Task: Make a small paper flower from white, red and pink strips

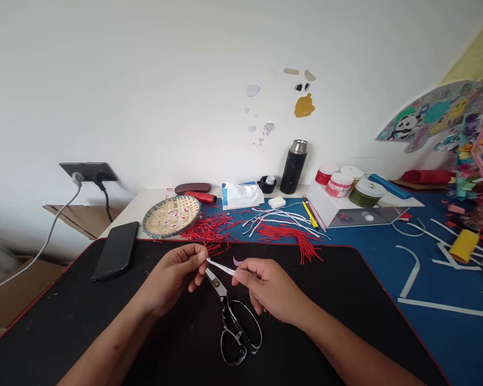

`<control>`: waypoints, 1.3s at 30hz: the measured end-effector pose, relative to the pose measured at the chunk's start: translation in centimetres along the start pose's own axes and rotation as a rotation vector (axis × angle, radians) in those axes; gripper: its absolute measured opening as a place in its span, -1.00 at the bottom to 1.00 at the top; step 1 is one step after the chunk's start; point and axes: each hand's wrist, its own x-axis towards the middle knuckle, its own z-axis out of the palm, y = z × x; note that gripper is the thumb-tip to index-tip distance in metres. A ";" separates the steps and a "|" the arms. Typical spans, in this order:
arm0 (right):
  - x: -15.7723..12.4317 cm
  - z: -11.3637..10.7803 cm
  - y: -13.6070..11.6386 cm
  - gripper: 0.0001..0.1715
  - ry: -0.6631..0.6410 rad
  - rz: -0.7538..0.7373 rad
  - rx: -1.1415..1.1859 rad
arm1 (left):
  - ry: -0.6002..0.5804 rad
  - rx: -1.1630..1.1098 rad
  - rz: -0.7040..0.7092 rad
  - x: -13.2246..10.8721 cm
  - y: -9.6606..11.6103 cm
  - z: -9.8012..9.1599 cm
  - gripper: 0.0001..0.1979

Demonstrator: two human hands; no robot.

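Observation:
A thin white cord (pixel 222 266) stretches between my two hands above the black mat (pixel 177 343). My left hand (pixel 183 266) pinches one end of it between thumb and fingertips. On the other side my right hand (pixel 265 281) grips the cord the same way; it looks doubled there. A pair of scissors (pixel 235 327) with dark, worn handles lies on the mat below the cord, its blade tips partly hidden near my left fingers. Just behind my right fingers shows a small purple strip (pixel 237 261).
Red cords (pixel 293 236) and white cords (pixel 282 217) lie behind the mat. Left of them stand a woven basket (pixel 171 235) and a phone (pixel 116 251). A black thermos (pixel 293 167), tissues (pixel 243 195) and lidded jars (pixel 366 193) line the wall. White strips (pixel 446 306) lie at right.

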 end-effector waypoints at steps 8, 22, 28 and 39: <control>-0.1 -0.1 -0.3 -0.70 -0.009 0.018 -0.002 | 0.113 0.237 0.116 0.5 -0.4 -0.7 -0.52; 0.0 -0.1 -0.2 -0.61 -0.005 0.029 0.035 | 0.006 0.217 0.101 0.0 0.6 -1.1 -0.62; 0.0 0.0 0.0 -0.61 -0.009 0.013 0.037 | 0.000 0.244 0.065 -0.2 1.1 -0.9 -0.62; 0.2 0.0 0.2 -0.61 -0.015 0.013 0.044 | 0.026 0.192 0.037 0.0 1.0 -1.1 -0.64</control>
